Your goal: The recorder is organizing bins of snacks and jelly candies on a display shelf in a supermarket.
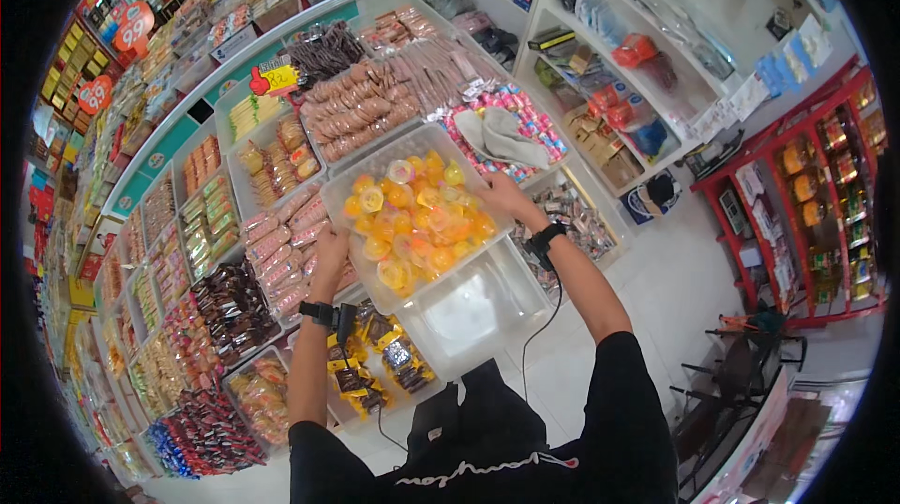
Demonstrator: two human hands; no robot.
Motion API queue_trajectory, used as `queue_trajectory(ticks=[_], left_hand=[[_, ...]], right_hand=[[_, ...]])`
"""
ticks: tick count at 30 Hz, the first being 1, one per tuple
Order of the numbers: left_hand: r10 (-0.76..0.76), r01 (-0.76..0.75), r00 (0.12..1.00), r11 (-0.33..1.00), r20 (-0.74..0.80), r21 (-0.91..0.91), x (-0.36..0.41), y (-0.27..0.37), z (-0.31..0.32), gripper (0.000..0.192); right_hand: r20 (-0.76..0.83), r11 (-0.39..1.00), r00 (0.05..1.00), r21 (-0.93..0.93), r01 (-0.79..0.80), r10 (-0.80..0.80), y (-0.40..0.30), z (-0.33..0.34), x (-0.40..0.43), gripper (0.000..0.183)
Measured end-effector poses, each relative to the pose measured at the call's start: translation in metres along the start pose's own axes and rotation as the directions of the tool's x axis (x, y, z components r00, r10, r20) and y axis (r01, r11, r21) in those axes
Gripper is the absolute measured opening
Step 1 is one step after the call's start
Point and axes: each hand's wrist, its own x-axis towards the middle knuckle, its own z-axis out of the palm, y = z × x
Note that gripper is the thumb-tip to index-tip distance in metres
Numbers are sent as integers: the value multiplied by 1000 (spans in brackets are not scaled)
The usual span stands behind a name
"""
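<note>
A translucent plastic tray point(336, 205) full of orange and yellow jelly cups point(422, 216) is held tilted between both hands. My left hand point(330, 254) grips its left side, near pink-wrapped snack packs point(278, 244). On the tray's right side, my right hand point(503, 198) holds the rim; the fingertips are partly hidden. Under the tray's near edge lies a translucent bin point(471, 317) whose visible part shows a bare bottom. Just beyond my right hand, a grey cloth point(503, 138) rests on pink and blue wrapped sweets point(464, 121). Each wrist wears a black strapped device with a cable.
Bins of packaged snacks point(362, 110) spread ahead and to the left. Nearest my body is a bin of yellow and brown packets point(380, 356). White shelves point(545, 12) stand at the back right, a red display rack point(808, 201) at the far right. Cables hang from both wrists.
</note>
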Motion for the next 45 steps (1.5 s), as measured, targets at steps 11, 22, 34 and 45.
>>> queue_trajectory(ticks=[11,22,34,45], left_hand=[[-29,34,997,998,70,-61,8,28,-1,13],[-88,84,996,992,31,95,46,31,-7,21],[-224,236,970,963,96,-129,39,21,-28,19],[-721,301,478,671,502,678,-253,-13,18,67]], right_hand=[[-129,989,992,149,2,17,15,9,12,34],[-192,980,979,195,-37,75,14,30,49,28],[-103,945,990,322,-58,95,9,-13,2,30],[-603,772,544,206,-601,583,172,-29,-245,69]])
